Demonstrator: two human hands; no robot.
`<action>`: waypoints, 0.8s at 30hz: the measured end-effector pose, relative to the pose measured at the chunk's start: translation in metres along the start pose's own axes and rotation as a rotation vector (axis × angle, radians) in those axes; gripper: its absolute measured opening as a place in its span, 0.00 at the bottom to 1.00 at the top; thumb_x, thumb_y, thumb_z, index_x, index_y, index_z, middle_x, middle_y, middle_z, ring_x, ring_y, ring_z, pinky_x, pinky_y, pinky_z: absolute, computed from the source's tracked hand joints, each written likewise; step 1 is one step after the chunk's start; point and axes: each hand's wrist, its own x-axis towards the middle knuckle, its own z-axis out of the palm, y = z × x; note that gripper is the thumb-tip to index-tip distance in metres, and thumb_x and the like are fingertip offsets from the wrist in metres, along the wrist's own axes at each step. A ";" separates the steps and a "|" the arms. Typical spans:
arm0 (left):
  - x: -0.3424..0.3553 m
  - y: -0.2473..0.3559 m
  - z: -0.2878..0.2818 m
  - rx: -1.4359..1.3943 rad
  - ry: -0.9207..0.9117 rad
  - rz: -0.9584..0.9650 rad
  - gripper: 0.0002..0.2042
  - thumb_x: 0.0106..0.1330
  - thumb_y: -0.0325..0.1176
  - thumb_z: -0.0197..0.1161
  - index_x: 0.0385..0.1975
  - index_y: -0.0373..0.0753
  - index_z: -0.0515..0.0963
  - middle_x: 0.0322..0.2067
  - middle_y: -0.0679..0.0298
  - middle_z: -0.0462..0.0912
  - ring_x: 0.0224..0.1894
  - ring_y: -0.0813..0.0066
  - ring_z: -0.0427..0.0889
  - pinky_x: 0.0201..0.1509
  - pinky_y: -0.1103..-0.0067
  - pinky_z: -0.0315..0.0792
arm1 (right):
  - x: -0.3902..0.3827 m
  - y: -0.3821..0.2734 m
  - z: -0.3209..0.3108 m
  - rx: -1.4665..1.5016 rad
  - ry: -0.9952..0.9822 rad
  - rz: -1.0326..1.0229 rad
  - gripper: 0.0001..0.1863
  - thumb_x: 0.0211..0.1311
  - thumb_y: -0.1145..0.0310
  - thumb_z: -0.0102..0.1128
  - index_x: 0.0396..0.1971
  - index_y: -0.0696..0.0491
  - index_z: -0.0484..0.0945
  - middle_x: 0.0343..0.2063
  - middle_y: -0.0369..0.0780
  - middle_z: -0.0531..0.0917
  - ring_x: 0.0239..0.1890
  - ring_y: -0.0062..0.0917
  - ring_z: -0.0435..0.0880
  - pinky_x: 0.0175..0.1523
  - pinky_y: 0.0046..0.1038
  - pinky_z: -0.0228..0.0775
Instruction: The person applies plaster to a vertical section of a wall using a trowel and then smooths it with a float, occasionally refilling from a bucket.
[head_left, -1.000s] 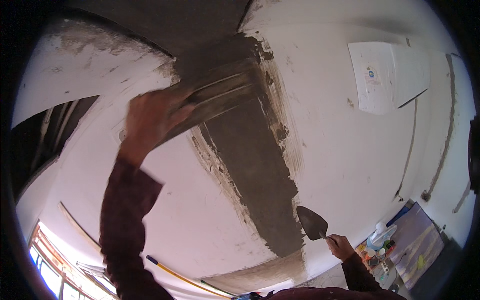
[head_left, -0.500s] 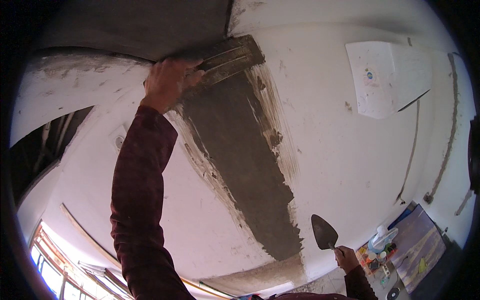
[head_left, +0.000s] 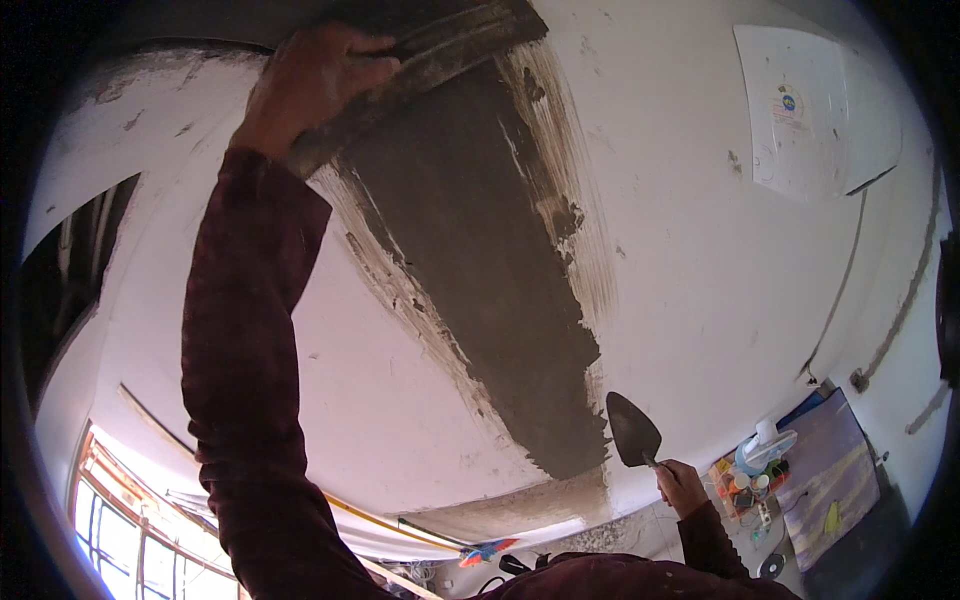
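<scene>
At eleven o'clock, my left hand clasped a stiff-looking long brown float. My right hand gripped a dark pointed trowel handle-end.

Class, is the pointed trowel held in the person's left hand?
No, the right hand holds the pointed trowel by its handle, while the left hand grips a long flat tool.

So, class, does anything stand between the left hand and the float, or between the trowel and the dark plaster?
Nothing visible does: the left hand holds the float, and no object shows between the trowel and the plaster, though depth is unclear.
</scene>
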 end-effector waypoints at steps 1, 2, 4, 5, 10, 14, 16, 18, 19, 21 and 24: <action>-0.007 -0.001 0.006 -0.008 -0.006 0.042 0.21 0.57 0.52 0.70 0.47 0.49 0.85 0.39 0.55 0.87 0.40 0.59 0.86 0.48 0.66 0.76 | 0.002 -0.004 0.005 0.042 -0.004 0.025 0.20 0.69 0.58 0.51 0.24 0.58 0.75 0.15 0.35 0.74 0.16 0.19 0.74 0.23 0.27 0.66; -0.020 -0.002 0.019 -0.017 -0.012 0.083 0.20 0.57 0.52 0.71 0.46 0.49 0.85 0.39 0.55 0.86 0.40 0.59 0.85 0.47 0.66 0.76 | 0.002 -0.002 0.005 0.019 -0.018 0.016 0.20 0.69 0.58 0.51 0.24 0.58 0.75 0.15 0.35 0.74 0.16 0.19 0.74 0.23 0.27 0.66; -0.047 0.019 0.027 0.025 -0.048 0.064 0.20 0.60 0.53 0.68 0.47 0.51 0.85 0.40 0.58 0.86 0.40 0.59 0.85 0.47 0.66 0.77 | 0.001 0.002 0.004 -0.025 -0.035 -0.003 0.20 0.69 0.58 0.50 0.23 0.58 0.74 0.14 0.36 0.74 0.16 0.20 0.74 0.24 0.28 0.66; -0.056 0.049 0.029 0.074 -0.067 0.014 0.19 0.62 0.54 0.66 0.49 0.53 0.84 0.42 0.60 0.86 0.41 0.59 0.85 0.46 0.65 0.77 | -0.001 0.005 0.001 -0.010 -0.018 0.002 0.20 0.69 0.58 0.50 0.22 0.58 0.74 0.14 0.36 0.74 0.15 0.21 0.74 0.24 0.28 0.66; -0.170 0.105 0.100 -0.022 -0.335 -0.011 0.20 0.66 0.54 0.58 0.55 0.54 0.78 0.43 0.62 0.83 0.41 0.60 0.85 0.45 0.64 0.79 | -0.016 0.013 -0.001 -0.037 -0.025 -0.049 0.20 0.68 0.58 0.50 0.23 0.58 0.75 0.14 0.37 0.74 0.15 0.22 0.74 0.24 0.29 0.67; -0.223 0.159 0.083 0.007 -0.662 0.047 0.22 0.64 0.55 0.58 0.53 0.53 0.79 0.44 0.63 0.84 0.39 0.59 0.85 0.44 0.63 0.79 | -0.035 0.041 -0.005 0.016 0.001 0.034 0.18 0.68 0.60 0.51 0.23 0.58 0.75 0.14 0.36 0.74 0.15 0.19 0.73 0.22 0.27 0.65; -0.195 0.143 0.058 0.025 -0.581 0.002 0.23 0.65 0.58 0.56 0.55 0.55 0.78 0.42 0.64 0.85 0.38 0.60 0.85 0.42 0.64 0.79 | -0.057 0.038 -0.011 0.118 0.054 0.133 0.16 0.69 0.63 0.51 0.22 0.57 0.73 0.14 0.34 0.72 0.14 0.16 0.70 0.20 0.23 0.62; -0.134 0.095 0.028 0.102 -0.383 -0.082 0.25 0.66 0.62 0.52 0.58 0.59 0.77 0.37 0.65 0.87 0.35 0.61 0.85 0.38 0.66 0.79 | -0.067 0.041 -0.021 0.059 0.083 0.131 0.16 0.68 0.62 0.52 0.25 0.59 0.75 0.15 0.35 0.74 0.15 0.19 0.73 0.21 0.26 0.65; -0.113 0.063 0.018 0.074 -0.177 -0.083 0.24 0.65 0.62 0.55 0.57 0.61 0.78 0.35 0.65 0.86 0.33 0.62 0.85 0.35 0.67 0.78 | -0.067 0.040 -0.023 0.033 0.082 0.116 0.16 0.67 0.62 0.53 0.26 0.59 0.76 0.15 0.36 0.75 0.15 0.20 0.74 0.22 0.27 0.67; -0.055 0.055 -0.007 0.177 -0.110 -0.095 0.22 0.63 0.59 0.60 0.54 0.61 0.81 0.35 0.64 0.87 0.32 0.62 0.85 0.40 0.66 0.76 | -0.064 0.047 -0.027 -0.003 0.111 0.075 0.16 0.67 0.62 0.53 0.26 0.59 0.76 0.15 0.36 0.75 0.15 0.19 0.74 0.22 0.27 0.66; -0.021 0.033 -0.024 0.062 -0.101 -0.121 0.22 0.61 0.57 0.63 0.52 0.58 0.82 0.38 0.62 0.88 0.37 0.61 0.86 0.46 0.66 0.75 | -0.058 0.034 -0.022 -0.023 0.080 0.040 0.15 0.68 0.62 0.52 0.27 0.59 0.76 0.15 0.36 0.75 0.15 0.18 0.73 0.21 0.26 0.65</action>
